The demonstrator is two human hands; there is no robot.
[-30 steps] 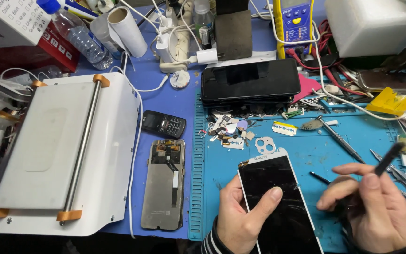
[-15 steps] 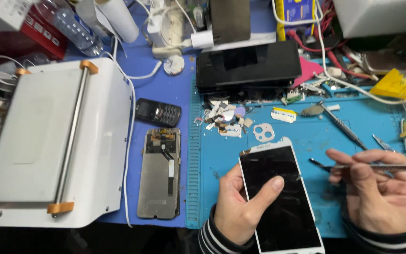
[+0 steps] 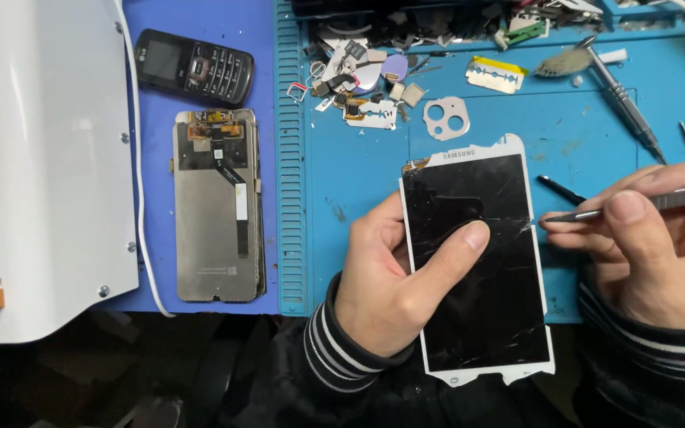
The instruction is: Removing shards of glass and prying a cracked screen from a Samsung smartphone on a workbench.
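Near the front edge of the table, a cracked phone screen panel (image 3: 481, 261) held over the blue mat (image 3: 358, 166).
The left hand (image 3: 394, 277) clasps the panel, thumb pressed on its glass; the right hand (image 3: 648, 246) pinches metal tweezers (image 3: 636, 204), tip just beside the panel's right edge. Further left lie a bare display assembly (image 3: 217, 206), a small black keypad phone (image 3: 193, 66) and a white machine (image 3: 37, 158); loose parts (image 3: 366, 79) sit toward the back edge.
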